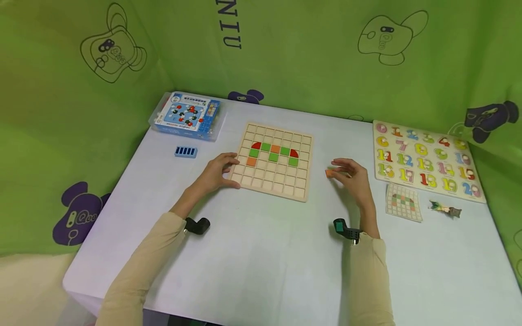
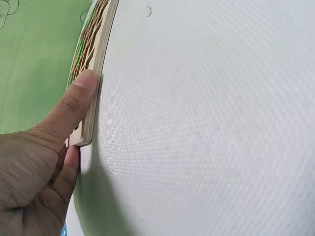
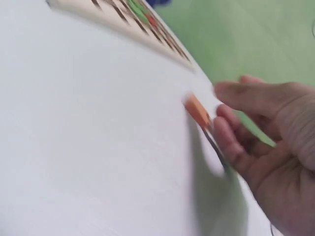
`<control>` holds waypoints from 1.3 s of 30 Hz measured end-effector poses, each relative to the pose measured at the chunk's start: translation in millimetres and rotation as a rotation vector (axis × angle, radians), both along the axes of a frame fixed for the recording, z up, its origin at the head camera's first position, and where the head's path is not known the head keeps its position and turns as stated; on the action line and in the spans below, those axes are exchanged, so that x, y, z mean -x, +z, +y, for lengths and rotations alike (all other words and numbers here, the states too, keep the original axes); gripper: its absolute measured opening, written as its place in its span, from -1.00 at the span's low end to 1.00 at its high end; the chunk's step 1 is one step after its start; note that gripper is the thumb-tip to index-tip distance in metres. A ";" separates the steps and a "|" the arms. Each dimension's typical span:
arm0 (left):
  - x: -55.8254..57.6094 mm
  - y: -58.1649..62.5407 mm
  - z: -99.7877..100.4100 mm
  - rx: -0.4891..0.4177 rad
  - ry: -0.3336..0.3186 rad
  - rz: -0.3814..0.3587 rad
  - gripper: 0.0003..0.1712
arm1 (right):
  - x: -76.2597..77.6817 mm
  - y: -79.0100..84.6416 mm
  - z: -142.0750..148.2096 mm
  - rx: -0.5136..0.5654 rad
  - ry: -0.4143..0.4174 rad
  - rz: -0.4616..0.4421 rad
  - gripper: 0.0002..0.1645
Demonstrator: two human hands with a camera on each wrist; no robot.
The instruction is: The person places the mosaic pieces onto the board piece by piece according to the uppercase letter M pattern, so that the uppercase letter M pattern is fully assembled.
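A square wooden grid board (image 1: 277,195) lies flat at the middle of the table, with green, orange and red tiles forming an arch in its cells. My left hand (image 1: 215,173) holds the board's near left corner, the thumb on the front edge and the fingers along the left side; the left wrist view has the thumb (image 2: 74,101) over the frame. To the right of the board, my right hand (image 1: 354,178) pinches a small orange tile (image 1: 329,173) at its fingertips. The right wrist view, blurred, has this orange tile (image 3: 197,111) close over the table.
A pattern card (image 1: 403,202) lies right of my right hand, below a wooden number puzzle (image 1: 424,159). Beside the card is a small figurine (image 1: 445,209). At the back left stand a boxed molecule set (image 1: 187,115) and a small blue slotted block (image 1: 186,151).
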State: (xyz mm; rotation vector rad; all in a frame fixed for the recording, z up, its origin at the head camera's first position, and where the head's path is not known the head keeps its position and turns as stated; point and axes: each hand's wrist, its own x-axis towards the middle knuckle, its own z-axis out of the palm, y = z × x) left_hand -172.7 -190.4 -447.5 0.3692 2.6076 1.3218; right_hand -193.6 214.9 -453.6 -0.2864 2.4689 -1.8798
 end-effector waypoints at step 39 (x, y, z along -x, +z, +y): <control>-1.6 3.1 1.3 0.012 0.001 0.000 -0.15 | -14.0 -5.8 -17.1 -0.063 -0.190 0.008 -0.59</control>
